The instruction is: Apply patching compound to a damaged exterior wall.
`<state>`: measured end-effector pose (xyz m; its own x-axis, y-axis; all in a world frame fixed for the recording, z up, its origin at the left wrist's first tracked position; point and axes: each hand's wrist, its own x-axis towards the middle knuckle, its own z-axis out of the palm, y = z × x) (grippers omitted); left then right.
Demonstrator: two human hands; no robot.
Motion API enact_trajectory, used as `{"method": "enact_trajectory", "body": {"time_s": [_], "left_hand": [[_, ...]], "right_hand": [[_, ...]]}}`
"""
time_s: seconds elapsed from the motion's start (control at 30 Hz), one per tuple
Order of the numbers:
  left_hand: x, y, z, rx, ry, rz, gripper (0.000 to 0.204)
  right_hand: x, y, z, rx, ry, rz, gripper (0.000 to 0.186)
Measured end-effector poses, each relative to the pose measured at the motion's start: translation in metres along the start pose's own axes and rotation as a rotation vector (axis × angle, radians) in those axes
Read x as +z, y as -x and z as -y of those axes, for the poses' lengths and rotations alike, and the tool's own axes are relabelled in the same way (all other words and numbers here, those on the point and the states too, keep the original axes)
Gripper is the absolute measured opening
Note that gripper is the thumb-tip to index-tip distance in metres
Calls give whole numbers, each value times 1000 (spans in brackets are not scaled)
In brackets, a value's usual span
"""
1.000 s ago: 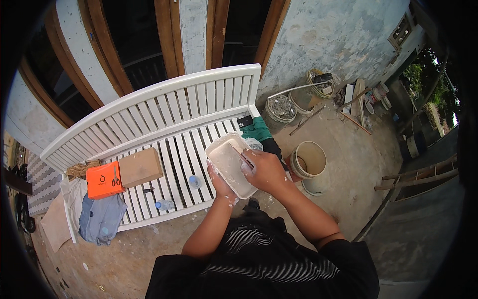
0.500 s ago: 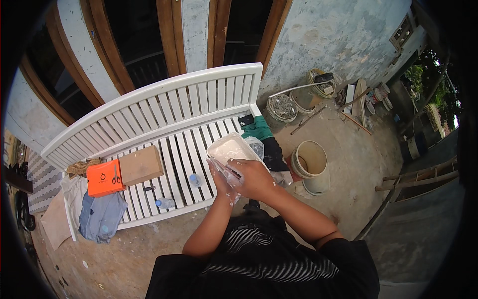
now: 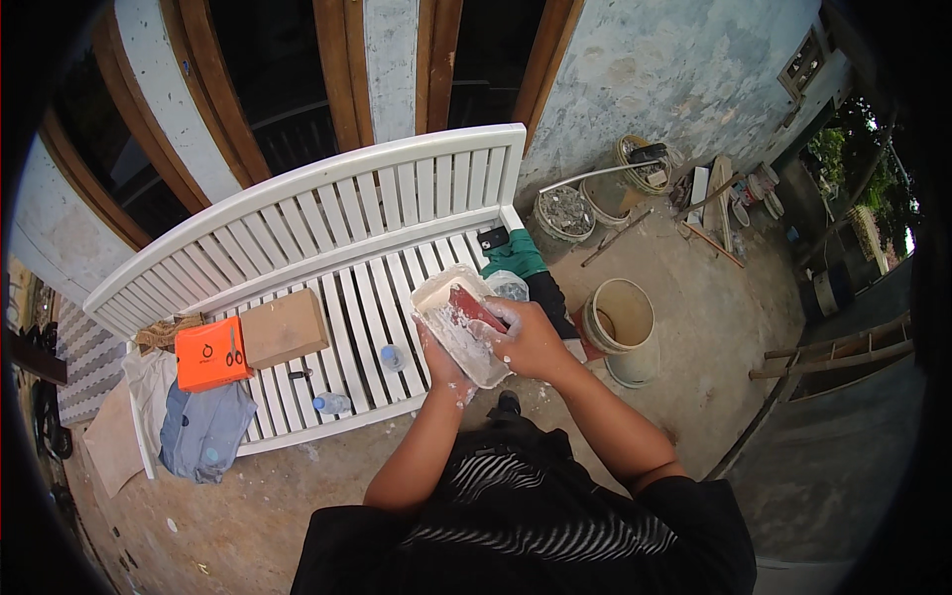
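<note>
My left hand (image 3: 440, 365), smeared with white, supports a pale rectangular tray (image 3: 428, 295) from its near left side. White paste (image 3: 459, 339) coats the inside of the tray. In my right hand (image 3: 532, 342) is a flat dark-red scraper (image 3: 472, 308), held over the tray and reaching into it. My right fingers are wrapped around the scraper and spotted with the same white. Whether its lower edge touches the paste is hidden. Both hands are in front of my body, above the near right part of a white slatted bench (image 3: 349, 297).
On the bench stand an orange box (image 3: 210, 355), a brown carton (image 3: 285, 330) and two plastic bottles (image 3: 393, 358), with green and black cloth (image 3: 518, 256) at its right end. Right of it are an open bucket (image 3: 621, 315) and rubble-filled buckets (image 3: 564, 212). A wooden ladder (image 3: 838, 355) lies farther right.
My right hand has moved right and turned, bringing the red scraper into plain sight. The tray has tilted and come nearer, showing more of its paste-covered inside.
</note>
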<state>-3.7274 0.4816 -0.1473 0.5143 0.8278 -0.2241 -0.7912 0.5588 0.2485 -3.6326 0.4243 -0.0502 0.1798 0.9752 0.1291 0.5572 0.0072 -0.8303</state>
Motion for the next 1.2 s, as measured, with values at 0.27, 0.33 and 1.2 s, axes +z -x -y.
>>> {"method": "enact_trajectory", "body": {"time_s": [0.27, 0.33, 1.2], "left_hand": [[8, 3, -3, -10, -58, -39, 67], [4, 3, -5, -6, -21, 15, 67], [-16, -17, 0, 23, 69, 74, 66]], "right_hand": [[-22, -6, -10, 6, 60, -111, 30], [-26, -5, 6, 33, 132, -114, 33], [-25, -3, -31, 51, 108, -232, 33]]}}
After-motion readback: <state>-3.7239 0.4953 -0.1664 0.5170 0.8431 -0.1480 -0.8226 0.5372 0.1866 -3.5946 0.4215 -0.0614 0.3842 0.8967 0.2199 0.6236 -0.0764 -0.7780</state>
